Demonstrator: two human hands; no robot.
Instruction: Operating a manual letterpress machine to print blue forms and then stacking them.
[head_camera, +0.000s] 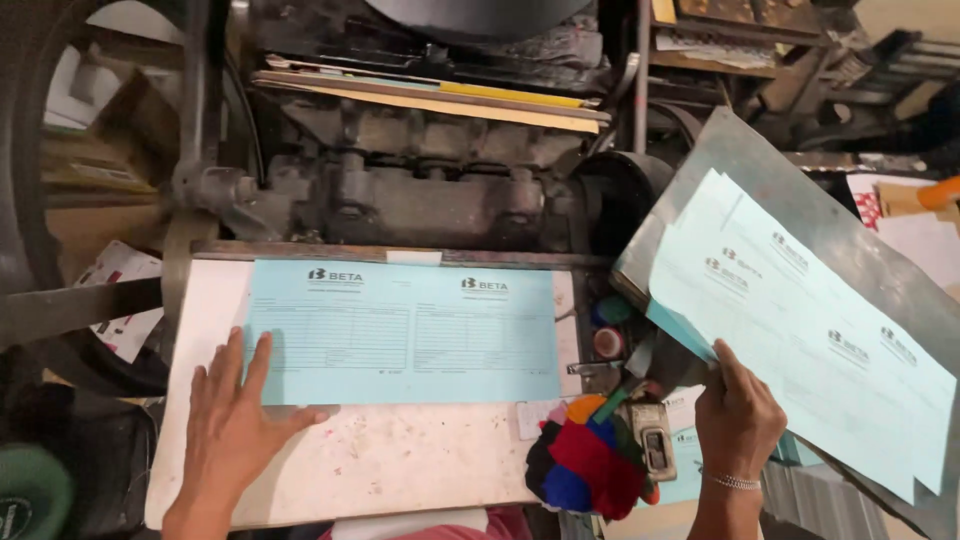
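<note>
Two hands were in view. Left hand lay flat and released, fingers spread, on the lower left corner of one pale blue form sheet, which sat square on a white feed board w/ its top edge against a dark rail. Right hand was grasping the lower edge of a fanned stack of blue sheets resting on a tilted grey metal plate to the right, well apart from the single sheet.

Progress, judged: one sheet looked positioned on the board; most of the stack appeared unfed, so lots left. No finished pile could be made out.

Materials/shapes: sheets thin, matte, rectangular, printed w/ two ruled forms side by side. Board flat, smooth, stained w/ pinkish smudges. Plate dull, scuffed, sharp-cornered. Behind the board stood a black cast-iron press, greasy and pitted, w/ a large flywheel at left. Between board and stack lay a bunched rag of red, blue and black cloth, soft and crumpled, beside small ink tins. Thin metal bracelet on right wrist.
</note>
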